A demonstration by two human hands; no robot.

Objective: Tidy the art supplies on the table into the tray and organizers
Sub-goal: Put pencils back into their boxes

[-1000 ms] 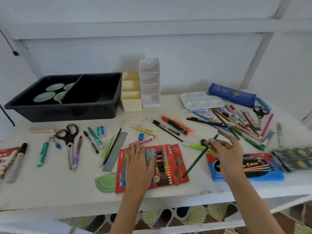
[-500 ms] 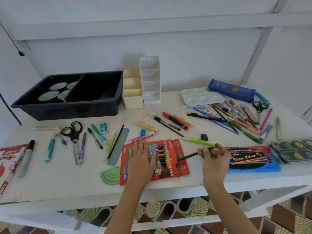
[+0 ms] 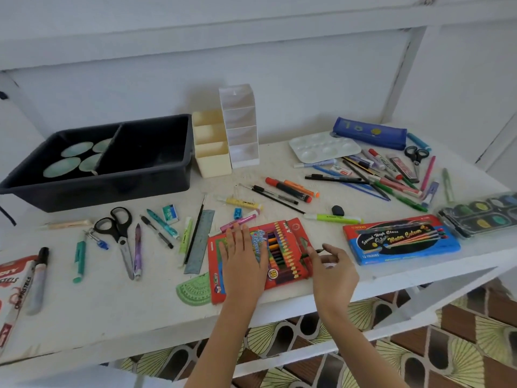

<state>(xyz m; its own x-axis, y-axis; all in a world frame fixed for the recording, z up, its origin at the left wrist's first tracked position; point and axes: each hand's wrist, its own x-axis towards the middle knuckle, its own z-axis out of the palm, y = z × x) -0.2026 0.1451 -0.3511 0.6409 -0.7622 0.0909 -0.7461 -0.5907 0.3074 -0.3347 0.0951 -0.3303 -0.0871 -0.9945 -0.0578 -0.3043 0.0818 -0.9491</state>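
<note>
- The left hand (image 3: 242, 257) lies flat, fingers straight and relaxed, pressing on the open red colour pencil box (image 3: 284, 257) at the near edge of the white table (image 3: 112, 306).
- The right hand (image 3: 333, 271), just right of that box, pinches the end of a dark green pencil (image 3: 315, 252) between thumb and fingertips. The pencil's other end lies over the box's right edge.
- A green protractor (image 3: 194, 291) sits partly under the box's left corner.
- A blue water colour box (image 3: 400, 242) lies to the right, apart from the hand.
- Further back lie a ruler (image 3: 200, 242), black scissors (image 3: 117, 228) and a yellow-green highlighter (image 3: 333, 219).
- At the back stands the black two-compartment tray (image 3: 112, 191), with a cream organizer (image 3: 212, 161) and a white organizer (image 3: 242, 130) beside it.
</note>
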